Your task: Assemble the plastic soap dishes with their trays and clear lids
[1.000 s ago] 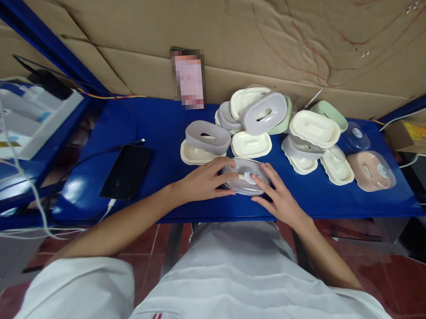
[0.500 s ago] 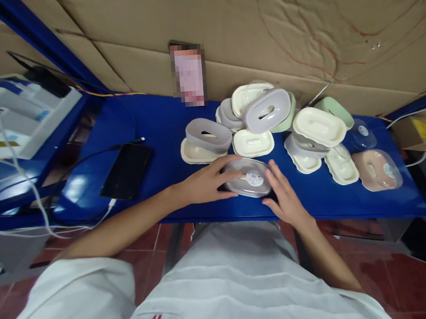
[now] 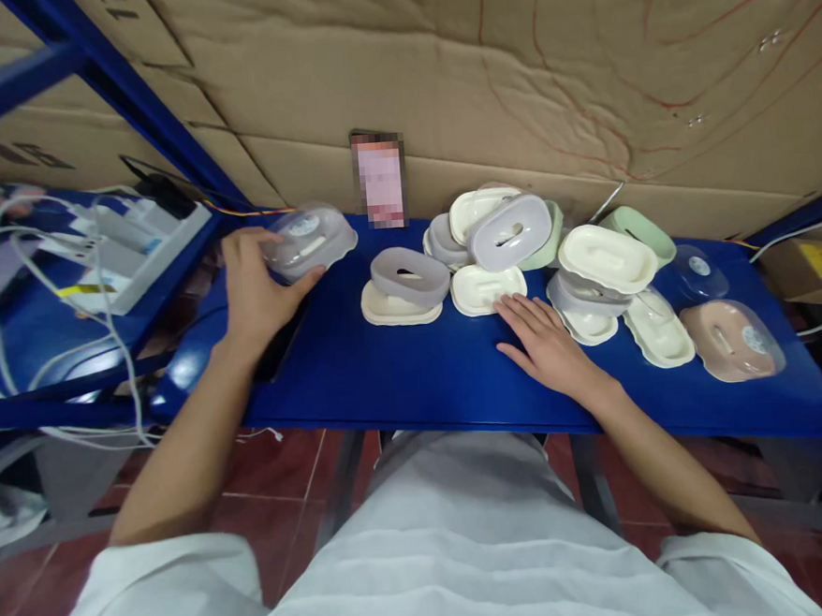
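At the left back of the blue table, my left hand (image 3: 255, 286) grips a grey soap dish with a clear domed lid (image 3: 318, 244) and a round white sticker. Thumb and fingers are on opposite sides of it. My right hand (image 3: 544, 344) lies open and palm down, its fingertips at the front edge of a cream oval tray (image 3: 486, 286). Left of that tray, a grey slotted oval piece (image 3: 411, 275) rests on another cream tray (image 3: 401, 311). Behind are stacked grey and cream pieces (image 3: 511, 233).
To the right are more cream trays (image 3: 608, 257), a green piece (image 3: 641, 234), a clear lid (image 3: 700, 274) and a lidded pinkish-brown soap dish (image 3: 730, 342). A phone (image 3: 380, 183) leans on the cardboard. Under my left forearm lies a dark phone (image 3: 279, 345); cables (image 3: 109, 320) hang further left.
The lidded grey soap dish has moved from the front middle to the left back in my left hand. My right hand has let go of it and rests by the cream tray.
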Available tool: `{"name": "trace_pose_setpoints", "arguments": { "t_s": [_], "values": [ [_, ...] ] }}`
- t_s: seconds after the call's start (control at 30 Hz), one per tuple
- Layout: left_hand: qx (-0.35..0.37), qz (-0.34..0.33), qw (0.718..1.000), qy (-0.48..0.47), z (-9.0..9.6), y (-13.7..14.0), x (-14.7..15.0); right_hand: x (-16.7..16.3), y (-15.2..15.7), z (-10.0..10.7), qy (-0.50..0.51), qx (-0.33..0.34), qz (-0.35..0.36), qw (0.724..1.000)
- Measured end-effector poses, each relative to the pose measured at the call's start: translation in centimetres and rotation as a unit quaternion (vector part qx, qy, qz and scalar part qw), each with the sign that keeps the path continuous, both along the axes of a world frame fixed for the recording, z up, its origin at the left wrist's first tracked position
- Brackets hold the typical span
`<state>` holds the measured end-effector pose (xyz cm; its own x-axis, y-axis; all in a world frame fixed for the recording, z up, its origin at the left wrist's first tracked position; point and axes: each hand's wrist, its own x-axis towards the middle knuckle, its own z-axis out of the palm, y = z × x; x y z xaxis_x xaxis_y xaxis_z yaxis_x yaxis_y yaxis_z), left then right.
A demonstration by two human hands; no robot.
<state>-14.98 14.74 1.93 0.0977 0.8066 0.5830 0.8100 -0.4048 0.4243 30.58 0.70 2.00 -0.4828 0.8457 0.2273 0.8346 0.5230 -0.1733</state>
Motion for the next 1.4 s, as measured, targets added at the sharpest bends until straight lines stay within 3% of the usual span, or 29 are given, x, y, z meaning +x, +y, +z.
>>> {"name": "trace_pose_setpoints", "arguments": {
  "t_s": [0.13, 0.23, 0.37, 0.43, 0.53, 0.63, 0.73, 0.83, 0.97, 1.1, 1.2, 1.4],
  "values": [
    [-0.066, -0.016, 0.997, 0.034, -1.5, 1.6, 0.6, -0.2, 0.6, -0.3, 0.003, 0.011, 0.011, 1.000],
    [-0.066, -0.039, 0.996, 0.052, -1.0, 1.0, 1.7, -0.4, -0.4, -0.6, 0.003, 0.014, 0.020, 1.000],
    [-0.019, -0.048, 0.994, 0.094, 1.1, -2.5, 4.7, -0.3, -2.2, -0.7, 0.019, 0.025, 0.032, 0.999],
    [-0.032, -0.095, 0.988, 0.120, 1.6, -5.1, 6.6, -0.4, -3.3, -0.8, 0.034, 0.026, 0.039, 0.998],
    [-0.053, -0.156, 0.969, 0.186, 0.8, -8.7, 8.9, -0.8, -4.9, -1.0, 0.058, 0.018, 0.044, 0.997],
    [-0.042, -0.191, 0.960, 0.202, -0.3, -10.5, 9.9, -1.4, -6.1, -1.4, 0.083, -0.002, 0.055, 0.995],
    [-0.003, -0.143, 0.976, 0.167, -0.5, -9.6, 10.1, -1.9, -6.6, -1.7, 0.113, -0.014, 0.060, 0.992],
    [0.008, -0.102, 0.980, 0.172, 0.4, -6.8, 10.3, -2.5, -6.4, -1.9, 0.112, 0.009, 0.037, 0.993],
    [-0.011, -0.146, 0.972, 0.182, 1.8, -4.9, 11.3, -2.7, -6.3, -1.9, 0.092, 0.052, -0.029, 0.994],
    [-0.003, -0.238, 0.961, 0.142, 2.2, -8.3, 14.0, -1.8, -6.7, -1.5, 0.108, 0.087, -0.048, 0.989],
    [0.020, -0.316, 0.937, 0.148, 1.6, -11.7, 16.5, -0.9, -6.7, -0.9, 0.095, 0.087, -0.030, 0.991],
    [-0.017, -0.345, 0.924, 0.164, -0.3, -14.2, 19.1, 0.3, -6.4, -1.2, 0.059, 0.039, 0.023, 0.997]
  ]
}}
